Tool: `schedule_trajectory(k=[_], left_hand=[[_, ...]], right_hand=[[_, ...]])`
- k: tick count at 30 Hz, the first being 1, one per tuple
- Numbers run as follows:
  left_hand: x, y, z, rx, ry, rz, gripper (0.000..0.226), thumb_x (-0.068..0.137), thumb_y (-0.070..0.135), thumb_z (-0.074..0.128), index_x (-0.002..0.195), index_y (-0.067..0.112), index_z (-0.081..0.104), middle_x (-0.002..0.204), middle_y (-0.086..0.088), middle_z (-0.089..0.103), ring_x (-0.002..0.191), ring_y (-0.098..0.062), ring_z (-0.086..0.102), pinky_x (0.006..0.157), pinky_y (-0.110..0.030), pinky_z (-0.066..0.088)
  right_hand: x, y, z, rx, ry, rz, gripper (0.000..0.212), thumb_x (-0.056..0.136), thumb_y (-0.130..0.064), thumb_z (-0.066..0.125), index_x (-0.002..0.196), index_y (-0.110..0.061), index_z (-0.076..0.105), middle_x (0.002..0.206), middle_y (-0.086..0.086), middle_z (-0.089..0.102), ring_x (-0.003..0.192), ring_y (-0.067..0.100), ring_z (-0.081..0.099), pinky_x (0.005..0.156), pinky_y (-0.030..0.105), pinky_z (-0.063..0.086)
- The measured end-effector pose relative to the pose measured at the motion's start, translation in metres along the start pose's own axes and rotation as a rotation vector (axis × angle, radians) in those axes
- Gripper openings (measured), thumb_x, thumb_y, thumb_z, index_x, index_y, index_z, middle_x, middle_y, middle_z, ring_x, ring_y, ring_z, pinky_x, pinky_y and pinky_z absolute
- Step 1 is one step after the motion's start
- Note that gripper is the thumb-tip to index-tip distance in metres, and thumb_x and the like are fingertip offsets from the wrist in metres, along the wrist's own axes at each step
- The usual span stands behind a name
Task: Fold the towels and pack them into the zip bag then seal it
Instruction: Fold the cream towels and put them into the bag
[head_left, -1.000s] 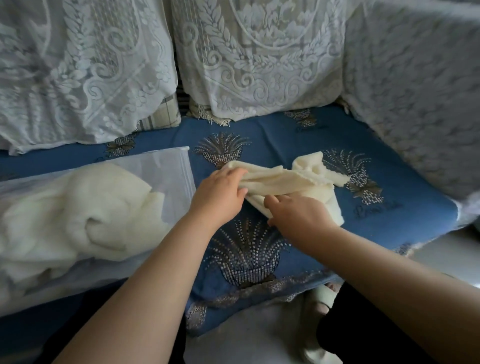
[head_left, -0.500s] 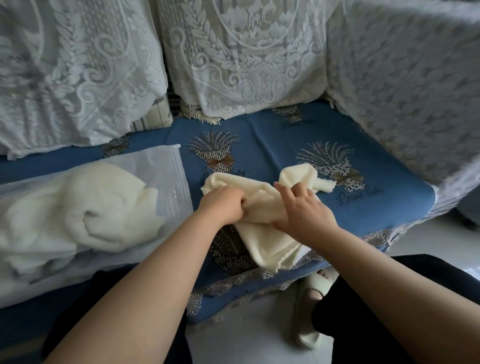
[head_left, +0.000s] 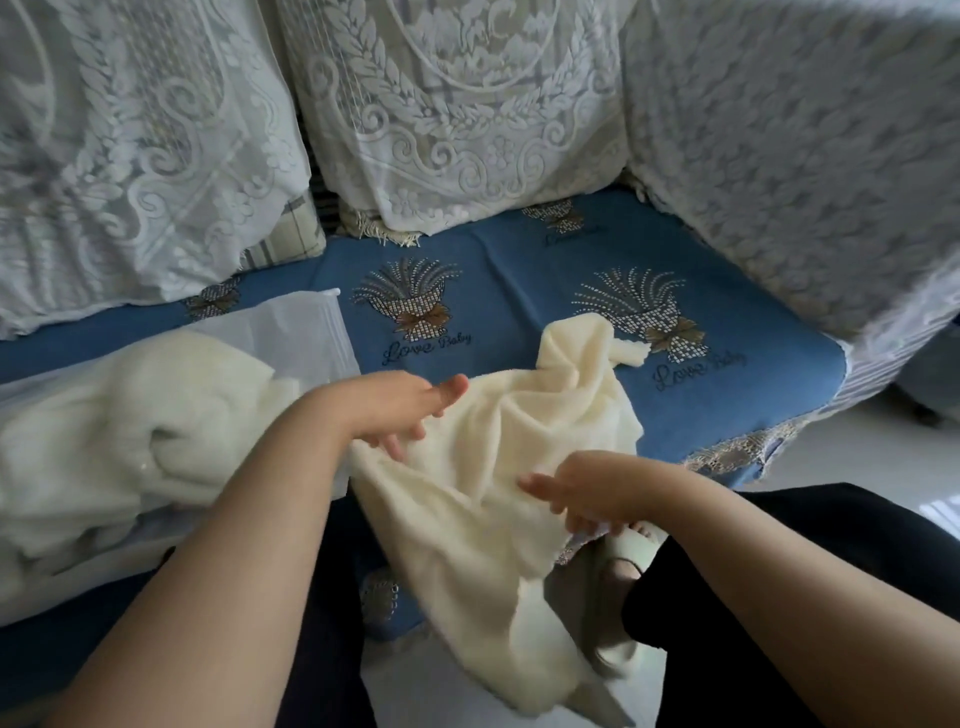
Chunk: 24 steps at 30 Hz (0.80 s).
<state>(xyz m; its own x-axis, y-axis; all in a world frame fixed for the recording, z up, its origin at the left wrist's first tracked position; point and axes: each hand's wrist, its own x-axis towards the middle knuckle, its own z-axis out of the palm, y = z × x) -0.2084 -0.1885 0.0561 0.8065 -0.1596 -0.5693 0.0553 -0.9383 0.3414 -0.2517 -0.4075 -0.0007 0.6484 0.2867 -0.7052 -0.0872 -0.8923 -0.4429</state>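
Head view, person seated at a sofa. Loose cream towel (head_left: 483, 499) lies crumpled, its upper part on the blue seat cover (head_left: 519, 291), its lower part hanging off the front edge toward the floor, between the knees. Left hand (head_left: 400, 410) is at the towel's upper-left edge, fingers (head_left: 449, 392) mostly straight; lower fingertips touch or tuck into the cloth, but whether they pinch it can't be told (motion blur). Right hand (head_left: 587, 491) is at the towel's right edge w/ fingers spread & slightly bent over the fabric; a firm grip can't be confirmed either. Zip bag (head_left: 291, 332), translucent, lies to the left on the seat, mouth toward the centre & apparently unsealed; it already holds a bundled cream towel (head_left: 130, 415). Bag is just beside the left forearm. White lace covers (head_left: 441, 114) drape the back cushions & the right armrest. A slippered foot (head_left: 618, 561) shows below the right hand.

Step in hand (judged): opening out & flattening the loose towel before folding; no clean fold line is visible yet. Progress: roughly midway, w/ one towel bagged, one unfolded, seal not done.

Next move calls for: taking two corners, pulling the hanging part back up onto the seat, smoothing, then folding small enough to pass the bag mouth. Risk: the overhang may drag the towel to the floor.
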Motion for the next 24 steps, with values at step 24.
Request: schedule_trajectory(k=[24], left_hand=[[0.042, -0.013, 0.009, 0.056, 0.117, -0.162, 0.060, 0.086, 0.048, 0.062, 0.124, 0.001, 0.054, 0.116, -0.008, 0.059, 0.107, -0.027, 0.060, 0.084, -0.031, 0.046]], right_hand=[[0.022, 0.028, 0.042, 1.267, 0.654, -0.101, 0.022, 0.085, -0.025, 0.069, 0.098, -0.008, 0.067, 0.095, 0.012, 0.072, 0.088, 0.025, 0.068, 0.085, 0.041, 0.056]])
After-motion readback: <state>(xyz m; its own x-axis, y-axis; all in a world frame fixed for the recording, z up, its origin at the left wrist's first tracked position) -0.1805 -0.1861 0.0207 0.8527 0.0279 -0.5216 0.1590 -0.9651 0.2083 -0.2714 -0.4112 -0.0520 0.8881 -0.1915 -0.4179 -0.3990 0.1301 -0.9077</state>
